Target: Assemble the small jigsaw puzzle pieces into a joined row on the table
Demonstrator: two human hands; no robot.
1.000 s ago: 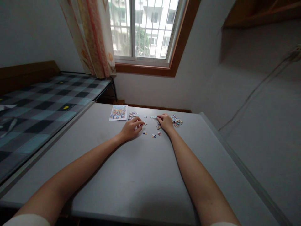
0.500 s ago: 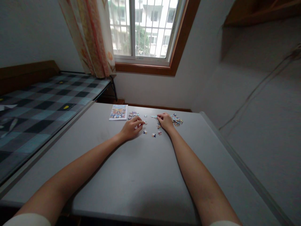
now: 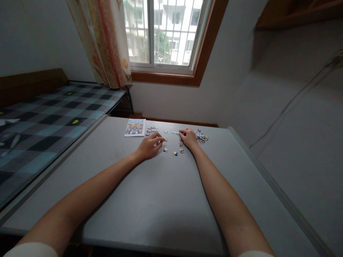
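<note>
Small jigsaw puzzle pieces lie about both hands at the far part of the table. My left hand [image 3: 150,145] rests on its side with fingers loosely curved and apart. Its fingertips are beside a puzzle piece [image 3: 165,139], and I cannot tell if they touch it. My right hand [image 3: 188,137] lies palm down, thumb and fingers pinched at the end of a short row of light blue puzzle pieces [image 3: 175,132]. Nearer me lie a white and dark puzzle piece [image 3: 165,150], another dark-marked piece [image 3: 175,154] and a reddish piece [image 3: 182,151].
A colourful picture sheet [image 3: 135,127] lies left of a heap of puzzle pieces [image 3: 152,130]. Another heap [image 3: 202,137] is right of my right hand, on the grey table [image 3: 160,200]. A checked bed [image 3: 66,110] stands along the left, below a curtained window [image 3: 163,35].
</note>
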